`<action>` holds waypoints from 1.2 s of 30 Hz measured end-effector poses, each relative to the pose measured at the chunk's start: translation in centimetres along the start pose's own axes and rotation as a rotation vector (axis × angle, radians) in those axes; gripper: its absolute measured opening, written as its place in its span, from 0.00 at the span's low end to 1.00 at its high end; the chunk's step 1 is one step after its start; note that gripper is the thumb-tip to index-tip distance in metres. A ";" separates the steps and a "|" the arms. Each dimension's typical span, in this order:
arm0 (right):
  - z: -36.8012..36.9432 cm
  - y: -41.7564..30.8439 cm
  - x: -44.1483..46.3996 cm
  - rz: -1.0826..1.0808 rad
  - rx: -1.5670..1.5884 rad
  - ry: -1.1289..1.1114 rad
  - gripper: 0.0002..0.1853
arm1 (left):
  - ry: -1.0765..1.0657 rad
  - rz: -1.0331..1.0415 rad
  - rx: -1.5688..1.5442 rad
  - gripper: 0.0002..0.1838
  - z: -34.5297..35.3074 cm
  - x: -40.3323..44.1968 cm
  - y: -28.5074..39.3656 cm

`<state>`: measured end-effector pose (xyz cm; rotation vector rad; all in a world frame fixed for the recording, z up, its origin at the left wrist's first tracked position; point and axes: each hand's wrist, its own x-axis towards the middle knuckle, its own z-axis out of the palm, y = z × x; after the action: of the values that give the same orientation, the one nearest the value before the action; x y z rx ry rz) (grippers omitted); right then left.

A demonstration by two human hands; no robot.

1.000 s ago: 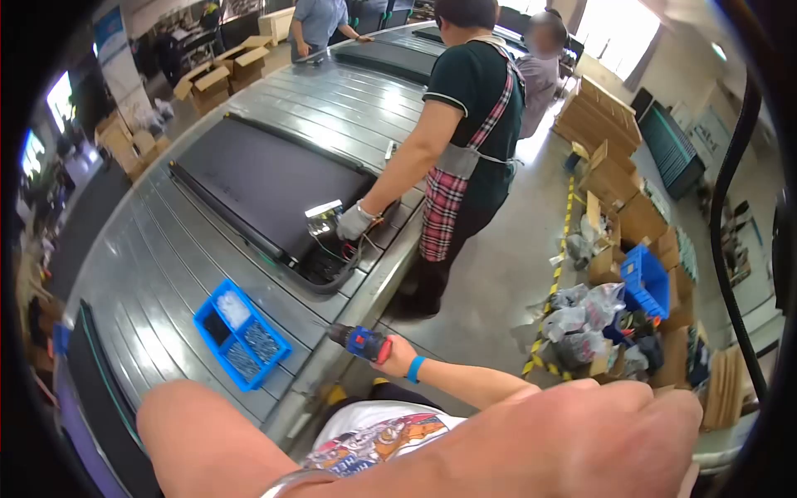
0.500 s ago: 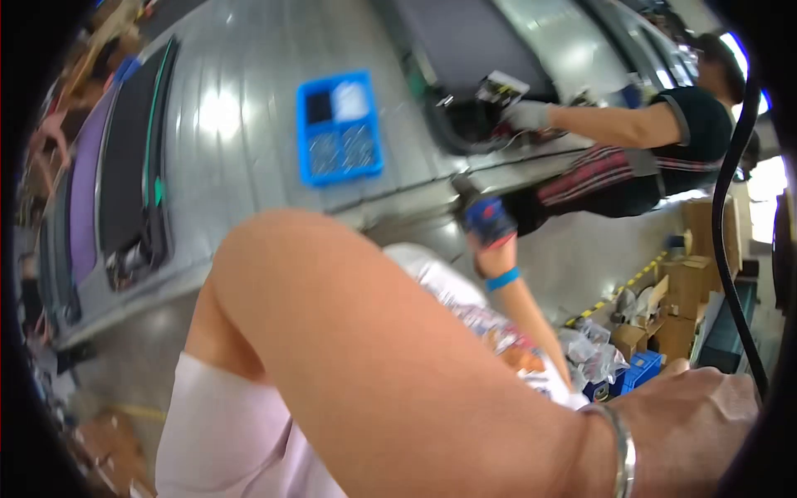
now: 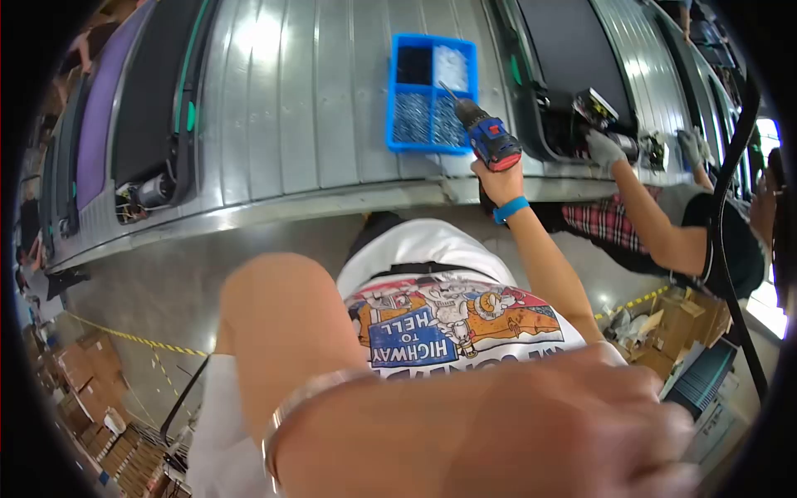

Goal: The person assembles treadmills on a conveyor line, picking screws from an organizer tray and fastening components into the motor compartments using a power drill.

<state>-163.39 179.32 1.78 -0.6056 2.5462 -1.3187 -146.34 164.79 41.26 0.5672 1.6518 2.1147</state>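
Note:
My right hand point(image 3: 503, 184), with a blue band at its wrist, is wrapped round a cordless drill point(image 3: 490, 139). The blue and black drill tilts up and left, its bit reaching over the right side of a blue divided tray point(image 3: 389, 104). Small silver hardware fills the two near compartments; one far compartment holds black pieces, the other white ones. Close to the camera, my left hand point(image 3: 573, 423) crosses in front of my printed white T-shirt point(image 3: 465, 324), a metal bracelet on the wrist. Its fingers are blurred, so their grip does not show.
The tray rests on a slatted metal line point(image 3: 324, 116). A long black unit with an exposed motor point(image 3: 154, 191) lies left. At right, a co-worker's gloved hand point(image 3: 606, 149) touches another unit point(image 3: 573, 50). A black cable point(image 3: 730, 290) hangs at right; cardboard boxes point(image 3: 681, 324) stand behind.
The view has turned, so the tray appears farther right. My right hand has raised the drill from below the line's edge to the tray. My left forearm has swung leftward across my chest.

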 end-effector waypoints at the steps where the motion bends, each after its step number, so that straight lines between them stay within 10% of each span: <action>1: 0.9 -1.3 1.3 0.056 -0.005 -0.028 0.18 | 0.092 -0.012 -0.060 0.10 -1.3 -1.4 -0.7; 10: 7.9 -5.4 9.5 0.525 -0.076 -0.219 0.15 | 1.239 -0.439 -0.296 0.10 -24.6 -13.2 -28.0; 19: 5.8 -7.4 7.0 0.020 -0.255 0.044 0.14 | 0.889 -0.439 -0.516 0.19 -37.4 0.6 -37.4; 22: 5.4 -6.4 5.0 0.371 0.070 0.025 0.07 | 0.673 -0.490 -0.897 0.28 -39.6 5.6 -39.2; 26: 2.2 -11.6 4.9 0.441 -0.058 -0.129 0.10 | 0.459 -0.364 -0.946 0.15 -41.4 6.9 -43.2; 28: 1.5 -11.7 4.5 0.328 -0.070 -0.074 0.11 | 0.499 -0.334 -0.318 0.15 -42.3 6.3 -44.7; 31: 0.8 -11.0 3.5 0.368 -0.100 -0.025 0.13 | 0.771 -0.503 -0.162 0.13 -41.6 7.9 -43.1; 35: -1.6 -14.3 1.7 0.431 -0.084 -0.029 0.10 | 0.550 -0.063 1.211 0.06 -42.7 8.7 -42.6; 36: -0.4 -12.9 0.9 0.374 -0.125 0.050 0.09 | 0.449 -0.217 1.329 0.06 -41.8 9.3 -40.7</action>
<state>-160.93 172.57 12.59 -0.1050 2.6275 -1.0633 -174.31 145.03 -6.92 0.1906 3.0857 0.7482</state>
